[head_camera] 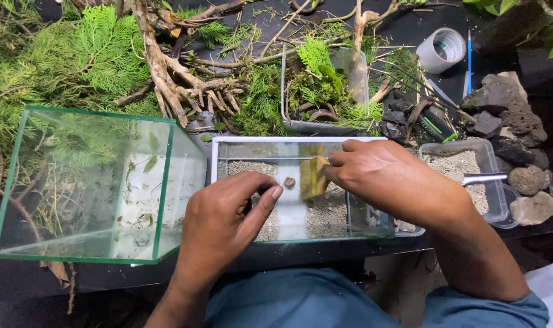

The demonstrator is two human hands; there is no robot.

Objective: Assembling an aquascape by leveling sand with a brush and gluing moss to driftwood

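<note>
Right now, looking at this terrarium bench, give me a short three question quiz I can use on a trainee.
1. True or false: the right hand holds a brush over the sand in the shallow glass tank.
2. What small thing lies on the sand just past the left hand? A) a pebble B) a leaf C) a coin
3. Fill in: the empty glass tank on the left lies on its ____.

Key:
1. True
2. A, the pebble
3. side
</note>
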